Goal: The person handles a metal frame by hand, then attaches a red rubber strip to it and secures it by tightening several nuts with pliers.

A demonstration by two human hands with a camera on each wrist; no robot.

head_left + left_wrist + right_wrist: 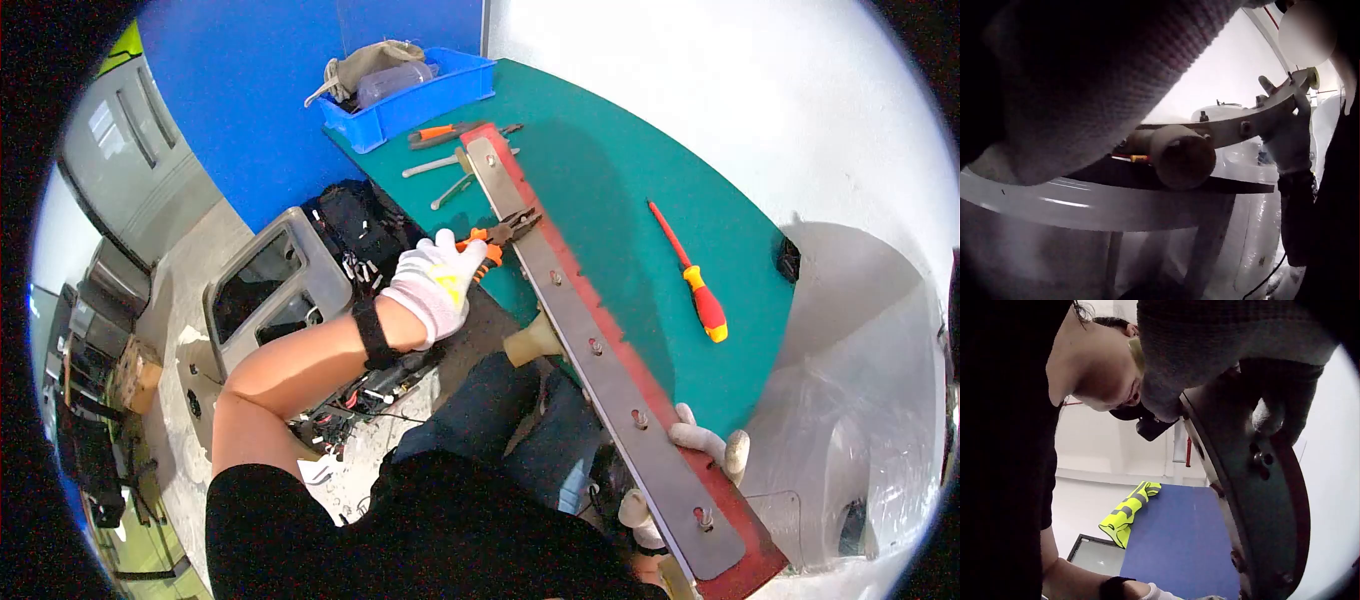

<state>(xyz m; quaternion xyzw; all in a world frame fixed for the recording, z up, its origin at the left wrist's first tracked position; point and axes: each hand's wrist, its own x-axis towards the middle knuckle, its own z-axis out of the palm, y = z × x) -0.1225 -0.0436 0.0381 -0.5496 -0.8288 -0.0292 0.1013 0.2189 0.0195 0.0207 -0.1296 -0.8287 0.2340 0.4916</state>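
Note:
My left hand [437, 282], in a white glove, holds pliers [497, 240] with orange handles. Their jaws lie at a bolt near the far end of a long grey metal strip [575, 312], which has a red backing [640, 375] along one side and several bolts down its length. At the near end, my gloved right hand [705, 440] grips the strip's edges, its fingers on the red side. A pale round tube [535, 340] sticks out from the strip's underside. In the left wrist view the glove's cuff fills much of the picture, and the pliers are hidden.
On the green table [600, 150] lie a red and yellow screwdriver [705, 305], an orange-handled tool [435, 133] and two wrenches [430, 167]. A blue bin [420, 105] stands at the back. Left of the table are a grey plastic case [280, 280] and a black bag [360, 225].

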